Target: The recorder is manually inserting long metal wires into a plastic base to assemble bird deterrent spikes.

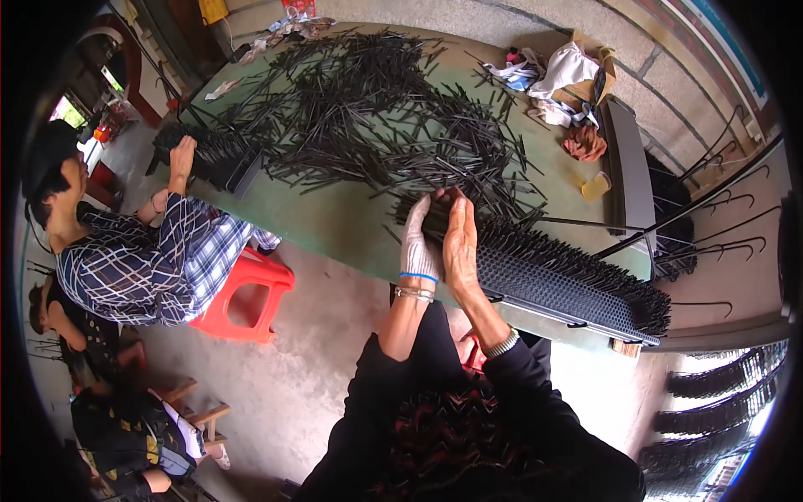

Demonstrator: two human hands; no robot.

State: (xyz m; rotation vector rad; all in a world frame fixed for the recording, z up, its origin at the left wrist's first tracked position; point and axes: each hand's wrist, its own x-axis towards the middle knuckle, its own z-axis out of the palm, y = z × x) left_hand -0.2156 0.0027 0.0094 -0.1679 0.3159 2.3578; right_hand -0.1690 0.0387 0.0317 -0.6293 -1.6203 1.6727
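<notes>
My left hand [418, 243], in a white knit glove with a blue cuff edge, and my bare right hand [459, 243] reach forward close together, palms facing each other. Their fingers are stretched out, with the fingertips nearly meeting. Dark sticks show in the narrow gap between them; whether either hand grips any cannot be made out. Just right of my right hand, a long perforated tray [552, 280] lies along the table's near edge, with rows of black sticks [602, 272] standing in it. Beyond my fingertips spreads a loose heap of black sticks [351, 117].
The green table [314, 209] bears a yellow cup [595, 186], a reddish cloth [585, 144] and a cardboard box [595, 63] with white cloths. To the left, a person [134, 251] on a red stool [251, 293] works at another rack [226, 163]. Metal hooks [728, 201] jut at right.
</notes>
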